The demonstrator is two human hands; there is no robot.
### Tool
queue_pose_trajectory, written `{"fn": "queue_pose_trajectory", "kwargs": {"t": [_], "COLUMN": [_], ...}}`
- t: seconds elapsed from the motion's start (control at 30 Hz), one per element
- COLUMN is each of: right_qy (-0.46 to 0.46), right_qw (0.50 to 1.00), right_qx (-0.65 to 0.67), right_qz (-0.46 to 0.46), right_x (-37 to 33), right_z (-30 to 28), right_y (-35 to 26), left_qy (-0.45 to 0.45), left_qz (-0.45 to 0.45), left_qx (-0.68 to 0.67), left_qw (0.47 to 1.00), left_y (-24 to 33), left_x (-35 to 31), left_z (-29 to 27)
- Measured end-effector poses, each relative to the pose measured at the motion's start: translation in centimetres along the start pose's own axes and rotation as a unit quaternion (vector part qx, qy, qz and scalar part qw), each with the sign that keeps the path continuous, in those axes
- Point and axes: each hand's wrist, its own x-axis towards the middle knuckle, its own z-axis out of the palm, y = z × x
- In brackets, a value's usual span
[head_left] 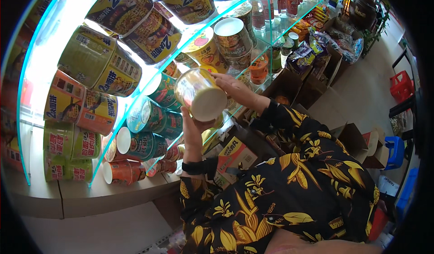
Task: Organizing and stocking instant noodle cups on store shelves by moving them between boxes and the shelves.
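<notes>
Between my two hands is a yellow instant noodle tub (189, 87), tilted so that its pale round end faces me. My left hand (193, 129) supports it from below, fingers partly hidden behind the tub. From the upper right my right hand (235, 89) grips its side near the rim. Just behind it on the lit shelf lie teal noodle tubs (156, 89) on their sides. Brown-and-white noodle tubs (233, 37) stand stacked a little farther off, beside a yellow tub (201, 46).
Glass shelf edges (149, 89) run close to my hands. More noodle tubs (97, 59) fill the left side. Open cardboard boxes (285, 86), snack bags (300, 57) and bottles (291, 3) stand farther right. On the floor side are a red basket (401, 86) and a blue stool (394, 152).
</notes>
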Motion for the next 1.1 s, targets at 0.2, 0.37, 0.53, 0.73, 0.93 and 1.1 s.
{"fn": "queue_pose_trajectory", "kwargs": {"t": [0.2,0.37,0.53,0.73,0.93,1.1], "right_qy": [0.059,0.127,0.170,0.102,0.105,0.073], "right_qw": [0.990,0.985,0.970,0.988,0.966,0.979], "right_qx": [0.055,0.084,-0.164,-0.112,-0.236,-0.189], "right_qz": [0.118,0.075,-0.055,-0.004,-0.001,0.009], "right_x": [2.2,3.6,3.7,4.2,4.5,4.8], "right_z": [-0.1,-0.1,-2.8,-2.5,-2.6,-2.4], "right_y": [-1.4,0.1,4.6,6.6,7.6,6.8], "left_qy": [0.058,0.128,0.178,0.103,0.148,0.160], "left_qz": [0.013,0.043,0.188,0.234,0.223,0.266], "left_qx": [0.009,0.115,0.189,0.188,0.240,0.295], "left_qw": [0.998,0.984,0.947,0.948,0.933,0.904], "left_y": [1.7,1.8,-2.7,-4.6,-5.3,-6.0], "left_x": [2.5,4.0,7.4,8.0,7.6,7.6], "left_z": [-1.2,-2.2,-4.0,-3.4,-3.0,-3.5]}}
